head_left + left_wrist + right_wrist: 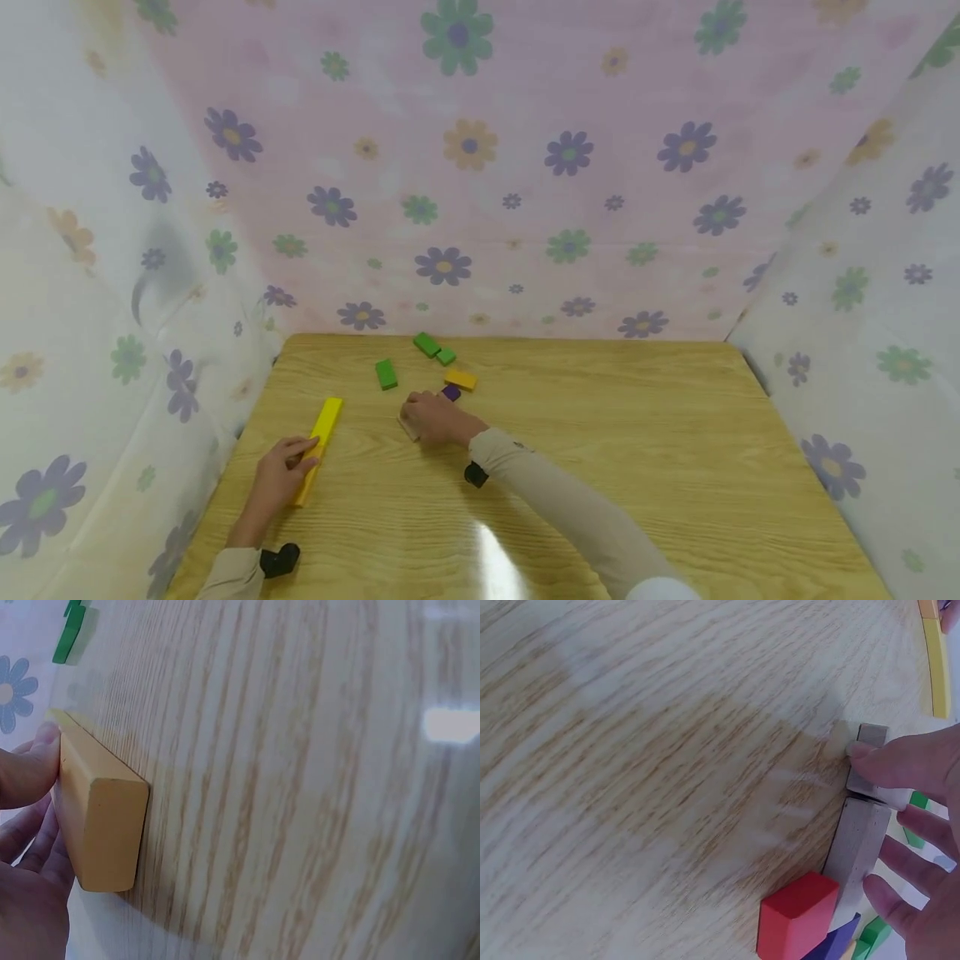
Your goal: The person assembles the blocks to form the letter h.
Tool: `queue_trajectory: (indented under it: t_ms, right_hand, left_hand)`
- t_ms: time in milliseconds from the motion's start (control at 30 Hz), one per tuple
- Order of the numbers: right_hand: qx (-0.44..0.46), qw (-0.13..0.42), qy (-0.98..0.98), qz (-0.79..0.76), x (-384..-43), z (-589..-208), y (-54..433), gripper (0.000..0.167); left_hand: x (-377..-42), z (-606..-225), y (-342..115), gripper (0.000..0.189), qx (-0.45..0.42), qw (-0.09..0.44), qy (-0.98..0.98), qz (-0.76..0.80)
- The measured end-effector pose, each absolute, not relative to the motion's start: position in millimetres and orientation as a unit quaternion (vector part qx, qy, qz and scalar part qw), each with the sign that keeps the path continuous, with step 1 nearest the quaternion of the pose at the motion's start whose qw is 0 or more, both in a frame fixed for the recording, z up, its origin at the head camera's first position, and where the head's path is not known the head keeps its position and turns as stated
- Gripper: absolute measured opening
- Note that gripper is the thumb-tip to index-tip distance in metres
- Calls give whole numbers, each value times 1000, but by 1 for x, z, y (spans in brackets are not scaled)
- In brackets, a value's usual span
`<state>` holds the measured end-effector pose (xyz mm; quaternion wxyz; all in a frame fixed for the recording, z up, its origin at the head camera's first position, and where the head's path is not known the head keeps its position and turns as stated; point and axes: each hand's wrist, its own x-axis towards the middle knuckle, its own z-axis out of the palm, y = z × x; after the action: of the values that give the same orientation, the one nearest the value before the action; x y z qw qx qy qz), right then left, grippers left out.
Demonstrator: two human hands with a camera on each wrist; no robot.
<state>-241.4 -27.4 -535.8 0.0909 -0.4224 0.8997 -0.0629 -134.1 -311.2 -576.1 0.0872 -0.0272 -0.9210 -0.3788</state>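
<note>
My left hand [279,477] holds an orange block [116,832] on the table, thumb and fingers on it near where it meets a yellow block [327,419]. The two blocks form one straight line. Farther right, my right hand [437,419] pinches a plain wooden block [866,769] between thumb and fingers. Other fingertips of that hand touch a second plain wooden block [857,851], placed end to end with the first. A red block [799,915] stands against the second one, and a purple block [451,392] lies beside it. The head view hides the red block behind my right hand.
Past my right hand lie an orange-yellow block [461,380] and three green blocks, one [386,374] apart from the pair [427,345] at the back. Flowered sheets [517,167] enclose the wooden table [637,433] at the back and both sides.
</note>
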Motion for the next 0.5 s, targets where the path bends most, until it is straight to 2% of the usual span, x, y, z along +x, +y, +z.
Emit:
queue_trajectory:
  t_ms: [300, 500]
  right_hand:
    - [-427, 106, 897, -51, -240, -536, -30, 48]
    - [-425, 105, 897, -66, -240, -534, -32, 37]
  left_hand:
    - [-131, -575, -308, 32, -24, 84, -921, -379]
    - [-132, -575, -308, 32, -14, 87, -919, -384]
